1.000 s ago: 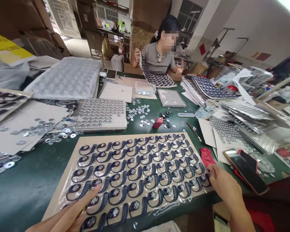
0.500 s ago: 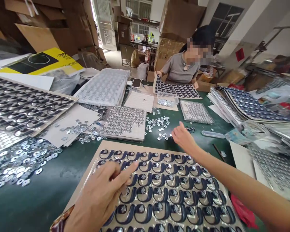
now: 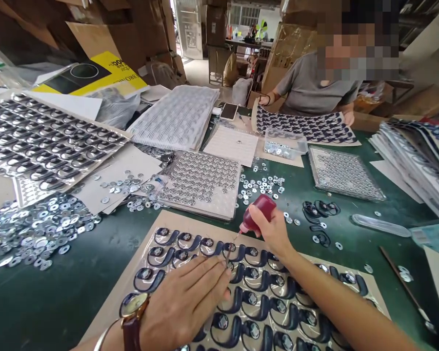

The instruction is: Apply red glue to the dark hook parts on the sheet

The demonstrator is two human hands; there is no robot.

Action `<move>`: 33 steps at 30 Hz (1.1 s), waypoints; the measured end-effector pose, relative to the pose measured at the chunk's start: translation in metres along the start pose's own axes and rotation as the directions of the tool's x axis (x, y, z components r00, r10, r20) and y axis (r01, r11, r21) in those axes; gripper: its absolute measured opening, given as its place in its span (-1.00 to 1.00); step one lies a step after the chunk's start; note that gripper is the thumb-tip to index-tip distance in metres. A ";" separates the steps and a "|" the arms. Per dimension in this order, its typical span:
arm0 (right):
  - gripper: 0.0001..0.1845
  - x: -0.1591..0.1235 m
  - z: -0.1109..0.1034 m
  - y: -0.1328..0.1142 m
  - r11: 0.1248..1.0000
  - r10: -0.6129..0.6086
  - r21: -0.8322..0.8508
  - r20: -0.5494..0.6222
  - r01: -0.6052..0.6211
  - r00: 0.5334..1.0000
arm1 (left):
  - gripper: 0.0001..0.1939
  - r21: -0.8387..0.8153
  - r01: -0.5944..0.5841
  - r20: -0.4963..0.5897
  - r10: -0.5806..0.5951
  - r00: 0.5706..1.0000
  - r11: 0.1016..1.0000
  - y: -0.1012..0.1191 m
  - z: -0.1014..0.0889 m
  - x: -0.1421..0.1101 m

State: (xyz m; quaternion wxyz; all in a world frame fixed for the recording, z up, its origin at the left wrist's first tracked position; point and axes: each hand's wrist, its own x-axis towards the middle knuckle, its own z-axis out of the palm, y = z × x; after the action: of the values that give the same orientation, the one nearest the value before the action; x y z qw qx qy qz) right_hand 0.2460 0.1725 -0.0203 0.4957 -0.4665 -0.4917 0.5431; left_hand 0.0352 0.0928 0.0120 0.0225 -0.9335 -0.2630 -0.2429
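My right hand (image 3: 274,229) is closed around a dark red squeeze bottle (image 3: 261,213), tilted with its thin nozzle pointing down and left. The nozzle tip is just above one of the dark hook-shaped pieces in the top row of a card sheet (image 3: 190,222). These pieces lie in rows under clear plastic, each with a shiny round spot. Low over the sheet, my left hand (image 3: 185,297) has its fingers pressed together. A thin pointed metal tool (image 3: 228,256) sticks out from its fingertips toward the same piece; the rest of it is mostly hidden.
Loose metal washers (image 3: 47,229) are heaped at left, more beyond the sheet. A tray of round parts (image 3: 201,180), a clear plastic box (image 3: 285,143) and a phone (image 3: 229,111) lie farther back. A thin brown stick (image 3: 402,278) is at right. A co-worker (image 3: 310,83) handles another sheet opposite.
My right hand, before reaching past the sheet's far edge, now holds the red bottle over the top row. My left hand moved right, and a metal tip shows at its fingers. The view shifted.
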 end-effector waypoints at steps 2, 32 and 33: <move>-0.67 -0.002 -0.001 0.004 1.000 0.009 -0.010 -0.003 -0.009 1.000 | -0.74 -0.010 -0.004 -0.001 0.004 1.000 1.000 0.000 0.001 0.000; -0.80 -0.015 -0.005 0.018 0.876 -0.178 -0.424 0.159 0.230 0.971 | -0.76 0.010 0.028 -0.045 -0.028 0.999 1.000 0.007 0.006 -0.001; -0.79 -0.015 -0.005 0.018 0.866 -0.194 -0.439 0.146 0.239 0.970 | -0.76 0.006 0.028 -0.040 -0.027 0.999 1.000 0.007 0.006 -0.001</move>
State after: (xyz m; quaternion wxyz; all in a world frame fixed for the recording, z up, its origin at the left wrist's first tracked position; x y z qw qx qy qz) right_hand 0.2509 0.1573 -0.0384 0.4064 -0.4841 -0.6774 0.3763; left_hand 0.0404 0.0875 0.0069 0.0275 -0.9246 -0.2761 -0.2611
